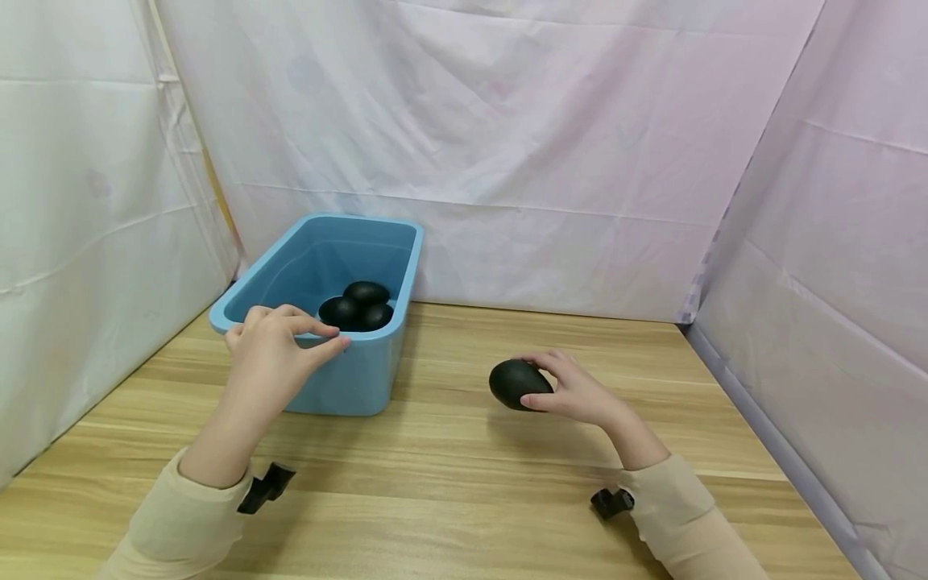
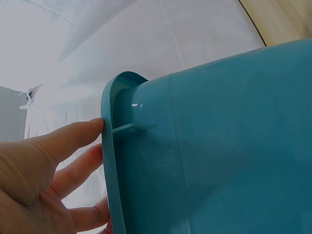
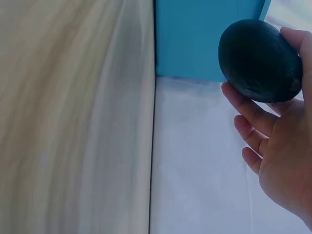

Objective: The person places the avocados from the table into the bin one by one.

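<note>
My right hand [image 1: 573, 391] holds a black egg [image 1: 515, 383] between thumb and fingers, a little above the wooden table. In the right wrist view, the egg [image 3: 258, 61] looks smooth and dark, with the thumb on one side and fingers beneath. My left hand [image 1: 271, 354] pinches the near rim of a blue plastic bin [image 1: 344, 370], its thumb and index tips close together. The left wrist view shows the thumb and fingertips at the rim [image 2: 111, 170]; parts of the fingers are hidden behind it. Inside the bin lie several black eggs [image 1: 366, 292], grouped near its front right.
The wooden table [image 1: 449, 499] reaches back to a white cloth wall [image 1: 522, 161]. More cloth hangs on the left and right sides. A grey strip [image 1: 783, 451] runs along the right table edge. Small black mounts [image 1: 266, 487] sit at both wrists.
</note>
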{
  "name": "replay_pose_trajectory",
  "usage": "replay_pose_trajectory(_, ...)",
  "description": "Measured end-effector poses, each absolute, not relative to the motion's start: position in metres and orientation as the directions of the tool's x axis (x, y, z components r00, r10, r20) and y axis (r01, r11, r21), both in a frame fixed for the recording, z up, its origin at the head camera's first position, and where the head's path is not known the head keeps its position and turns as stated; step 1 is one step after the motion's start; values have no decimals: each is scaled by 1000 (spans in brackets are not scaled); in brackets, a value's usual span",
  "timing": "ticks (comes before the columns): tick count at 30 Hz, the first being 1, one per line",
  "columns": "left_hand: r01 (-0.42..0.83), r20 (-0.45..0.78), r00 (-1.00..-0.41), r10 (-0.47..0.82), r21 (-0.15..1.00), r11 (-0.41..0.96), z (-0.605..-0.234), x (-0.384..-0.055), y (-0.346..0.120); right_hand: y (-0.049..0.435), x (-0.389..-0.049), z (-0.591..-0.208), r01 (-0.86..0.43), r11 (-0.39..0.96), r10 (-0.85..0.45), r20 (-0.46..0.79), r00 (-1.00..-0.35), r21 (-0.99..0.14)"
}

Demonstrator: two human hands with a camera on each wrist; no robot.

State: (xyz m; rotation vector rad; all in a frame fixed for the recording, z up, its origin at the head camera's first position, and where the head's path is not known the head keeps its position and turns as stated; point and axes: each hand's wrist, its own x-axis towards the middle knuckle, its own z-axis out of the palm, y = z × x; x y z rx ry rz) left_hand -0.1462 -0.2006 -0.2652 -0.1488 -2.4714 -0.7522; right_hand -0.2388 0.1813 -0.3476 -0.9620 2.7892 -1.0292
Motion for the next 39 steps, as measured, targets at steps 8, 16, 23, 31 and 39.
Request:
replay_pose_trajectory(8, 261, 542, -839, -50, 482, 836, -265, -147, -200, 175, -239, -343, -556, 583, -546, 221, -808, -592)
replay_pose_trajectory(16, 263, 549, -834, -51, 478, 838, -266, -148, -201, 173, -239, -337, -554, 587, -538, 227, -812, -590)
replay_pose_trajectory(23, 270, 548, -835, -48, 483, 833, -266, -147, -201, 166, -240, -331, -567, 577, -536, 251, -806, -587)
replay_pose_trajectory(31, 263, 542, -839, -52, 487, 833, -266, -147, -201, 154, -241, -321, -569, 581, -515, 279, -810, -582)
replay_pose_trajectory(39, 262, 545, -836, -55, 487, 833, -265, -147, -201, 144, -245, -310, -571, 581, -498, 301, -813, -581)
